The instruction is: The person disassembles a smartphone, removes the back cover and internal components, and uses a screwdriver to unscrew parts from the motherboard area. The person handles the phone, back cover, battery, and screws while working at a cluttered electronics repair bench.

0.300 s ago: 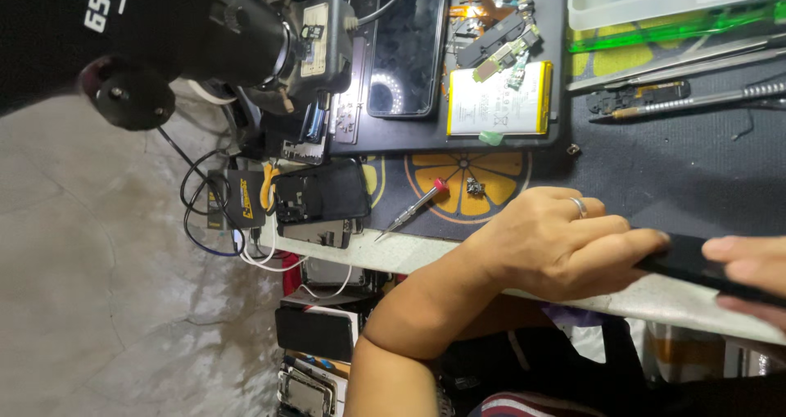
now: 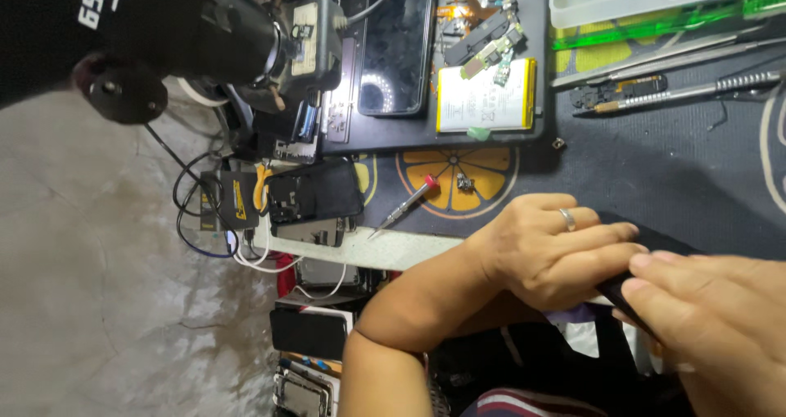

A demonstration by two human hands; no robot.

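Between both hands [image 2: 565, 249], black phone [image 2: 647, 241]

Floor [image 2: 90, 286]: grey, mottled concrete, visible beside the work area. Tabletop [image 2: 393, 249]: pale front edge, surface covered by a dark work mat [image 2: 679, 163] with an orange citrus-slice print. Lighting: even, without hard shadows.

A dark work mat [image 2: 679, 163] covers the bench [image 2: 393, 249], with an orange slice picture [image 2: 454, 179] on it. On the mat lie a small red-topped screwdriver [image 2: 403, 206], a white battery [image 2: 485, 97], a dark phone screen [image 2: 397, 44], and long metal tools [image 2: 679, 89].
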